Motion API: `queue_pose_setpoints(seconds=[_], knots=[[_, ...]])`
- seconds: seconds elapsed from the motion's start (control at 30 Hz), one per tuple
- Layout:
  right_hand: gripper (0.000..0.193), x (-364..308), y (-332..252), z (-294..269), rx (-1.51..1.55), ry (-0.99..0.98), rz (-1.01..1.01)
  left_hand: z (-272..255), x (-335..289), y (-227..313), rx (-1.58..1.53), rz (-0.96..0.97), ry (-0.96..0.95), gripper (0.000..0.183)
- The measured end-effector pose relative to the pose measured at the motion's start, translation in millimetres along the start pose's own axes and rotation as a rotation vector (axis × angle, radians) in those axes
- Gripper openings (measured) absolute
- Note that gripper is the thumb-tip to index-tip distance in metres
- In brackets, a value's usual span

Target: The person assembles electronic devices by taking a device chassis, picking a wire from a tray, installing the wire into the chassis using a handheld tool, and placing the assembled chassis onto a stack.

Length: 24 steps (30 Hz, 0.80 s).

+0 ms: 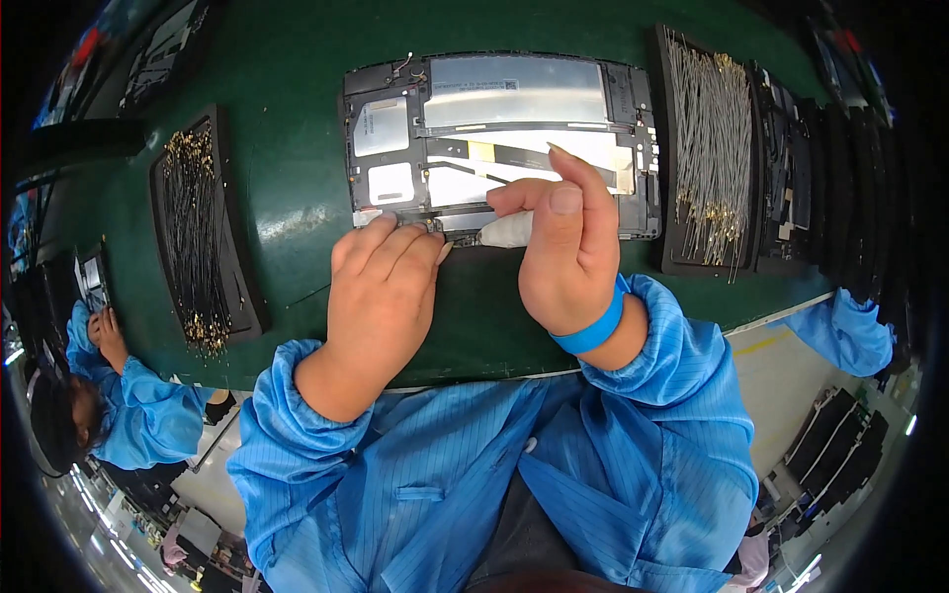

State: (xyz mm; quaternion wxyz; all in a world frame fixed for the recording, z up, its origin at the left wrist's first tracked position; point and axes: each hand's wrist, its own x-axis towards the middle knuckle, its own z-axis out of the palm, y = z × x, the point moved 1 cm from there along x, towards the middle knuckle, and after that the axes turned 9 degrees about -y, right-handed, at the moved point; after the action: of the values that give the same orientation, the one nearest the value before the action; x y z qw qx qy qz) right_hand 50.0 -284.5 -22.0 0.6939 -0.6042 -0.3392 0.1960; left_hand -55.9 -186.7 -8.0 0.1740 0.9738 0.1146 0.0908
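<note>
An opened tablet [514,127] lies in front of me, with a black frame, silver panels and dark ribbon cables inside. My left hand [384,282] bends over its near left edge, the fingers close together and gripping it there. My right hand [573,247], with a blue wristband [593,326], hovers over the near right part. Its fingers are apart and partly curled. A white tapered cover [506,230], which looks like a finger cot on the index finger, points left to the near edge, close to my left fingertips. Whatever lies beneath these fingertips is hidden.
A black tray [247,282] of thin black cables stands on the left of the green table [297,74]. To the right, another tray [682,259] holds grey cables. Beyond it stand dark tablet parts [788,203]. A person in blue [148,420] works at the far left.
</note>
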Motion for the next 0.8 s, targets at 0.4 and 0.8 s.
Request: queue_pose_setpoints(seconds=[0.4,0.8], knots=[[0.028,4.6,3.3,-0.9,0.025,0.003,0.053,-3.8,2.2,-2.7,-0.084,-0.042,-0.05,0.012],[0.028,6.0,4.9,-1.1,-0.007,-0.043,-0.005,-4.3,3.4,-2.9,-0.053,-0.029,-0.065,0.013]])
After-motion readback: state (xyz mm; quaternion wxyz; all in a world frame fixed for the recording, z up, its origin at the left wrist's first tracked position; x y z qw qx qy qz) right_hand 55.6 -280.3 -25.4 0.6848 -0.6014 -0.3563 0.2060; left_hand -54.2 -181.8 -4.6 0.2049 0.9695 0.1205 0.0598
